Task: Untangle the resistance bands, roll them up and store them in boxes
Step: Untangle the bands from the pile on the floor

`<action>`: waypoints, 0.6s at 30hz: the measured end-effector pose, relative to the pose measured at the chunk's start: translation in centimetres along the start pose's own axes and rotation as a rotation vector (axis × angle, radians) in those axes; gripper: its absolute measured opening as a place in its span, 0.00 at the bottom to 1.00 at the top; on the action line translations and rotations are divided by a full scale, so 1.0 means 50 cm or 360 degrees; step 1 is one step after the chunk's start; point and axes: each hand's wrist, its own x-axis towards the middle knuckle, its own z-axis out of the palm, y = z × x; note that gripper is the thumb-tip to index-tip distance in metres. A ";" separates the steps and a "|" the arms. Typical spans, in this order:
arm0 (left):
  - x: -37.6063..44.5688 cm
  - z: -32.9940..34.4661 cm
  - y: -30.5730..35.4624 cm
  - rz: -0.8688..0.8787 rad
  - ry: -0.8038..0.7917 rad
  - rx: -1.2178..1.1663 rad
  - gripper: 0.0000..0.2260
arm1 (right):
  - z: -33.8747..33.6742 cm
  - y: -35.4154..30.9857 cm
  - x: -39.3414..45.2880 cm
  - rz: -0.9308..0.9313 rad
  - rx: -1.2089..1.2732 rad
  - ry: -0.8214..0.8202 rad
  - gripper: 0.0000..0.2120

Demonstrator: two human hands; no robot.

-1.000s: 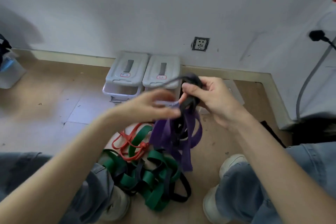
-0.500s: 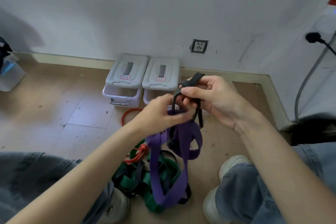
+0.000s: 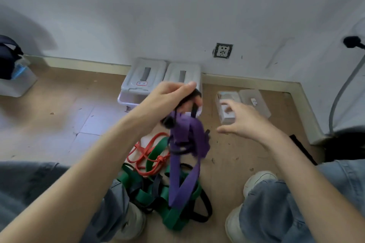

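Observation:
My left hand [image 3: 170,96] grips a black band [image 3: 194,95] held up above the floor. A purple band [image 3: 184,163] is tangled with it and hangs down in long loops. Below lies a heap of green bands [image 3: 171,217] and more black ones, with a thin red band [image 3: 148,154] knotted at its far side. My right hand [image 3: 244,119] hovers to the right with fingers spread and holds nothing. Two grey lidded boxes [image 3: 145,77] stand against the wall behind my left hand.
A small clear box [image 3: 227,108] and its clear lid [image 3: 254,100] lie on the floor at the right, under my right hand. My shoes [image 3: 256,181] and jeans flank the heap. A wall socket [image 3: 223,50], a grey cable [image 3: 343,89] and a bin at far left [image 3: 15,81] border the floor.
My right hand has let go of the black band and moved right, fingers spread. My left hand has taken over the black band and holds the tangle up alone.

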 end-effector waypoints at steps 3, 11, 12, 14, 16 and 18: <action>0.011 -0.006 0.033 0.0194 -0.0084 -0.0278 0.18 | -0.004 -0.039 -0.016 -0.0541 0.0537 -0.0394 0.27; 0.011 -0.028 -0.018 0.0145 -0.0007 -0.0113 0.08 | -0.052 -0.072 -0.039 -0.0576 0.1648 -0.0118 0.03; 0.006 -0.017 -0.041 0.0037 -0.0144 0.0019 0.10 | -0.065 -0.081 -0.044 -0.0703 0.1945 -0.0133 0.03; -0.002 0.022 -0.086 -0.0242 -0.0504 0.0236 0.14 | -0.085 -0.100 -0.051 -0.0910 0.2266 -0.0098 0.04; -0.008 0.055 -0.118 -0.0337 -0.0721 0.0586 0.08 | -0.090 -0.108 -0.051 -0.0922 0.2336 0.0006 0.05; 0.001 0.046 -0.120 -0.0320 -0.0573 0.0756 0.09 | -0.089 -0.093 -0.046 -0.0748 0.2268 0.0170 0.05</action>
